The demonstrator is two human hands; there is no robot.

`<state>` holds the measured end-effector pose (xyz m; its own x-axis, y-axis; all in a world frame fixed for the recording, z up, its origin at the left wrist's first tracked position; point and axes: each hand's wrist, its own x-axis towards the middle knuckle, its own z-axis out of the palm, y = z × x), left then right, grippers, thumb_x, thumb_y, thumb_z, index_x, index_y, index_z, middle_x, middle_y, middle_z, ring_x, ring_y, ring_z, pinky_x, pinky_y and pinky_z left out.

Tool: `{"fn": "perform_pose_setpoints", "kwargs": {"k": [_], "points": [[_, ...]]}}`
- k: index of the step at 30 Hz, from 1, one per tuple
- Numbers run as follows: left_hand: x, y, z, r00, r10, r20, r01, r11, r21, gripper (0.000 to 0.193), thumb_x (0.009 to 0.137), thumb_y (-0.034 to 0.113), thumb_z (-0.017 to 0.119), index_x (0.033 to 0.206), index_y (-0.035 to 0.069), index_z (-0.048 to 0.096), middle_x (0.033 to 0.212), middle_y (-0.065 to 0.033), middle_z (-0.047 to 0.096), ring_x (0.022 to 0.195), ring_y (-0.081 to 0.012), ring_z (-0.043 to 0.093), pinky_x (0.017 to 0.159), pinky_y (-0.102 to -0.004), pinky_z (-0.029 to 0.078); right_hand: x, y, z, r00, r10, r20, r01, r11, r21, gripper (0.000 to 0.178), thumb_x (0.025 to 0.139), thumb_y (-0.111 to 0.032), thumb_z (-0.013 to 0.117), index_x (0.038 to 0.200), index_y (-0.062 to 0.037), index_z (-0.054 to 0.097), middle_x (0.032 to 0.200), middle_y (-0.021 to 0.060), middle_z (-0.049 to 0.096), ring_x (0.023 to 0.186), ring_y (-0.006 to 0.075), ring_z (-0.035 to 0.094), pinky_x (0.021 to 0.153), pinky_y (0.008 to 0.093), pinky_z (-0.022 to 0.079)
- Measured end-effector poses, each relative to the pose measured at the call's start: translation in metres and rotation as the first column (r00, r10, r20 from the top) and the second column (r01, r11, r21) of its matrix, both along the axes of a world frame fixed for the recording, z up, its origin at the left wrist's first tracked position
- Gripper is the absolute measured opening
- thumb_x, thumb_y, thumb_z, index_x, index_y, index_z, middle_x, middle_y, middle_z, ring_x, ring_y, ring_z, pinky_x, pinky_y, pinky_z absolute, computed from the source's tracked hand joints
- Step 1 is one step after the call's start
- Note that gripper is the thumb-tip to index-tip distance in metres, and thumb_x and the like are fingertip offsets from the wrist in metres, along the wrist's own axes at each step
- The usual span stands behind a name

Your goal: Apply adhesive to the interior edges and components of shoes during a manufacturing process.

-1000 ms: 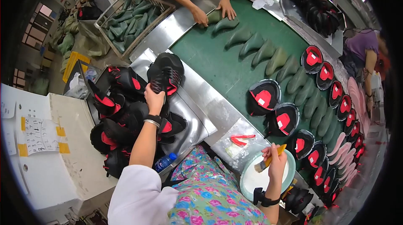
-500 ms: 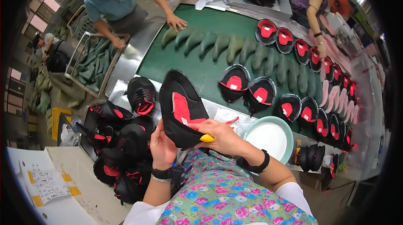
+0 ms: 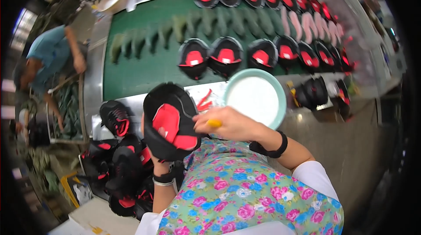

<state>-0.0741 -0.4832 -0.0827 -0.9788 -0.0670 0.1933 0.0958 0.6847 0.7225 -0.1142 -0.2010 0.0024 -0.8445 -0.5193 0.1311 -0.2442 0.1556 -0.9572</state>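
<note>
A black shoe upper [image 3: 153,103] with red lining is in my left hand [image 3: 156,164], its opening turned up toward me. The fingers of that hand are mostly hidden behind the upper. My right hand [image 3: 230,123] is closed round a tool with a yellow handle [image 3: 214,123], at the right rim of the upper. The tool's working end is too small and blurred to make out. Just beyond my right hand stands a pale green bowl [image 3: 280,99] filled with something white. Red scraps [image 3: 204,101] lie beside the bowl.
Shoe uppers [image 3: 226,55] line the green conveyor belt [image 3: 140,75] in two rows, with green foot-shaped lasts [image 3: 208,21] and pink insoles [image 3: 307,26] between them. Black-and-red shoe uppers [image 3: 127,165] are heaped at my left. A person in a blue shirt [image 3: 50,48] works beside a crate of lasts [image 3: 70,107].
My view has swung to the right. The upper has been turned so its opening faces me more, and my right hand has shifted to its right rim. The blue-shirted person's hand has left the belt.
</note>
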Motion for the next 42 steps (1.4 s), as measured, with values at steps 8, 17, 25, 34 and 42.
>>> {"fn": "perform_pose_setpoints", "kwargs": {"k": [8, 17, 25, 34, 42], "points": [[0.057, 0.039, 0.046, 0.292, -0.786, 0.545, -0.703, 0.210, 0.680, 0.052, 0.084, 0.004, 0.069, 0.131, 0.001, 0.048, 0.126, -0.0100, 0.058, 0.115, -0.0190, 0.056, 0.094, -0.0331, 0.048, 0.068, 0.147, -0.116, 0.437, -0.894, 0.095, 0.794, 0.433, 0.427, 0.024, 0.081, -0.023, 0.073, 0.089, -0.0006, 0.072, 0.077, 0.0119, 0.068, 0.067, 0.0248, 0.064, 0.064, 0.0348, 0.050], [0.022, 0.072, 0.050, 0.383, -0.676, 0.630, 0.071, 0.701, 0.710, 0.036, 0.092, 0.003, 0.062, 0.126, 0.002, 0.054, 0.111, -0.0042, 0.065, 0.101, -0.0114, 0.060, 0.088, -0.0268, 0.050, 0.096, 0.147, -0.189, 0.425, -0.903, 0.059, 0.776, 0.397, 0.489, 0.020, 0.078, -0.015, 0.075, 0.091, -0.0004, 0.073, 0.080, 0.0177, 0.070, 0.071, 0.0249, 0.070, 0.067, 0.0318, 0.054], [0.004, 0.094, -0.009, 0.539, -0.587, 0.604, -0.057, 0.690, 0.721, 0.037, 0.093, 0.010, 0.061, 0.128, 0.001, 0.053, 0.119, -0.0096, 0.062, 0.105, -0.0178, 0.061, 0.092, -0.0306, 0.050, 0.085, 0.140, -0.093, 0.474, -0.860, 0.188, 0.839, 0.506, 0.201, 0.021, 0.077, -0.006, 0.076, 0.096, -0.0002, 0.073, 0.092, 0.0130, 0.072, 0.081, 0.0185, 0.070, 0.074, 0.0275, 0.053], [0.002, 0.126, 0.012, 0.535, -0.584, 0.610, -0.253, 0.578, 0.776, 0.042, 0.091, 0.006, 0.061, 0.132, 0.004, 0.049, 0.120, -0.0097, 0.061, 0.107, -0.0186, 0.061, 0.094, -0.0336, 0.050, 0.072, 0.112, -0.078, 0.550, -0.747, 0.373, 0.820, 0.567, -0.074, 0.018, 0.078, -0.010, 0.077, 0.092, 0.0008, 0.073, 0.084, 0.0073, 0.072, 0.076, 0.0115, 0.066, 0.071, 0.0240, 0.051], [-0.001, 0.092, -0.014, 0.727, -0.526, 0.442, -0.101, 0.554, 0.826, 0.044, 0.093, 0.010, 0.062, 0.134, 0.005, 0.049, 0.126, -0.0071, 0.056, 0.110, -0.0136, 0.056, 0.097, -0.0310, 0.047, 0.089, 0.083, -0.073, 0.464, -0.849, 0.251, 0.809, 0.522, 0.270, 0.027, 0.080, -0.023, 0.076, 0.073, 0.0023, 0.068, 0.057, 0.0065, 0.063, 0.053, 0.0105, 0.060, 0.051, 0.0249, 0.047]]}}
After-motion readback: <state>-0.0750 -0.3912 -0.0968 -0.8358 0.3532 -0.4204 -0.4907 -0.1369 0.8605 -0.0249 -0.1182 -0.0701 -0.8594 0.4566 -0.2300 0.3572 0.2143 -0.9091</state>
